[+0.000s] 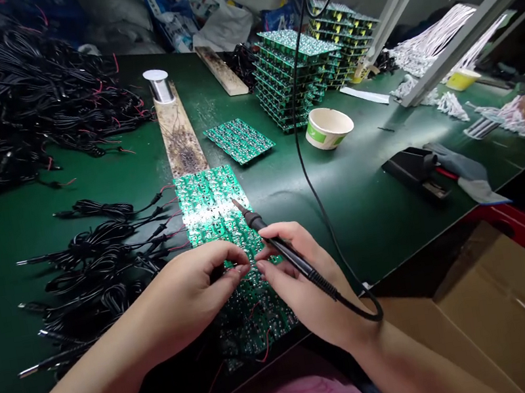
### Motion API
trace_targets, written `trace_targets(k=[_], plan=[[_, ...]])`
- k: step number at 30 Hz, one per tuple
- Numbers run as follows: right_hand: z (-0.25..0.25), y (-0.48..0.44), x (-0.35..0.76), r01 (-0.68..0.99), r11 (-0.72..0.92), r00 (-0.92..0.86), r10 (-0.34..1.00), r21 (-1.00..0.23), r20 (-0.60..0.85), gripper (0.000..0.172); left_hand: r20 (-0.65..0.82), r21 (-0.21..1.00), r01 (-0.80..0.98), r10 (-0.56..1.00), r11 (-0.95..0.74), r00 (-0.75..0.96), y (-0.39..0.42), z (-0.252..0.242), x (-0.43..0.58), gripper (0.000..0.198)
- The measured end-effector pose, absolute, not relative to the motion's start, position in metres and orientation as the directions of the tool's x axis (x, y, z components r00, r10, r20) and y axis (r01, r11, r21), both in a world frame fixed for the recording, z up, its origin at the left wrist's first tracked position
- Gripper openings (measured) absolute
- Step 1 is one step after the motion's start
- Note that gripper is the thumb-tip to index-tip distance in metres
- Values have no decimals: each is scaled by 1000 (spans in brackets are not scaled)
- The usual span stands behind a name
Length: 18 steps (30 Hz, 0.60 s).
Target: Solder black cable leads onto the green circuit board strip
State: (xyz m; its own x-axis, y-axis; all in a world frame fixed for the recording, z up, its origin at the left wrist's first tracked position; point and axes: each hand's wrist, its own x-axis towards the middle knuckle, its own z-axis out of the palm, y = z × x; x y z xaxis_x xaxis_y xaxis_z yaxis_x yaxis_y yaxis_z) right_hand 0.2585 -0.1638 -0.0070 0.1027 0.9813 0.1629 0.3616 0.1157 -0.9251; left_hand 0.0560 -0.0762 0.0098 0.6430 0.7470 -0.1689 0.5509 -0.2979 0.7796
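Note:
A long green circuit board panel [212,208] lies on the green table [368,206] in front of me. My right hand [301,283] grips a black soldering iron [280,247], its tip resting near the panel's middle; its cord loops off to the right. My left hand [198,293] is pinched closed over the panel, fingertips meeting those of the right hand; what they pinch is too small to name. Coiled black cables [98,262] with red and black leads lie left of the panel, reaching toward its edge.
A big heap of black cables [18,102] fills the far left. Stacks of green boards [296,75], a loose board [240,140], a paper cup [329,127], a solder spool [158,85], a black iron stand [415,172] and white wire bundles [432,43] sit beyond. A cardboard box [500,311] stands at lower right.

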Motion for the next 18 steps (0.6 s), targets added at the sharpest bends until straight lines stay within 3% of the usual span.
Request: trace_targets(k=[3, 6, 10, 14, 18], plan=[[-6, -158, 251, 411, 116, 90, 982, -904, 167, 37, -184, 770, 564, 742, -298, 644, -77, 10, 57, 28], [-6, -154, 248, 521, 261, 21, 948, -813, 317, 37, -166, 720, 601, 755, -347, 635, -78, 11, 62, 26], [-6, -152, 252, 588, 354, -54, 914, -727, 401, 36, -157, 510, 750, 812, -421, 563, -79, 7, 68, 23], [11, -165, 272, 618, 254, 48, 932, -744, 358, 24, -207, 355, 834, 834, -423, 511, -78, 3, 71, 23], [33, -188, 294, 583, 53, 197, 959, -811, 205, 14, -257, 358, 852, 837, -382, 483, -76, 2, 72, 23]])
